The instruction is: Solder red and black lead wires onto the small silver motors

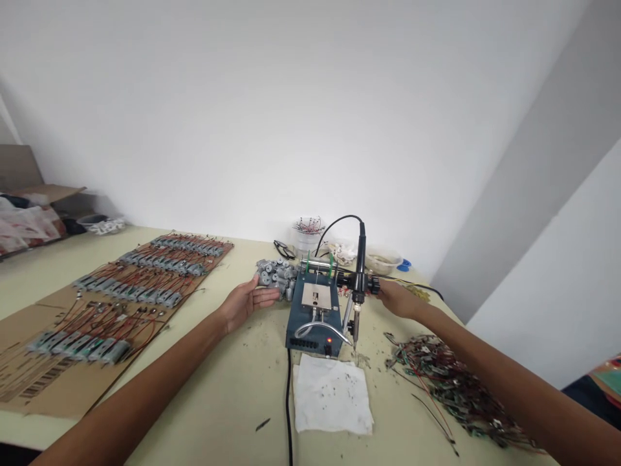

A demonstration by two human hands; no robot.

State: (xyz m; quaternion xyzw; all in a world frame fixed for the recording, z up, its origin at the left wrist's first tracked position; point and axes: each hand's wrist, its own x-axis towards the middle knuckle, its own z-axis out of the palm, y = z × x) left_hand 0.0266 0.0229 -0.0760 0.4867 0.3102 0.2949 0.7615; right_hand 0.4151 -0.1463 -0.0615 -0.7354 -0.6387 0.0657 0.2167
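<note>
My left hand [248, 299] lies open, palm turned inward, with its fingertips at a heap of small grey motors [277, 274] just left of a blue soldering station [313, 314]. My right hand [394, 298] reaches to the black knob of the holder that carries an upright soldering iron [359, 278] on the station's right side; its fingers are mostly hidden behind the holder. A red light glows on the station's front.
Rows of wired motors [145, 278] lie on flat cardboard [58, 382] at the left. A tangle of red and green wires [451, 382] sits at the right. A speckled white cloth [330, 395] and black cable [289, 408] lie in front. Cups and bowls [383, 260] stand behind.
</note>
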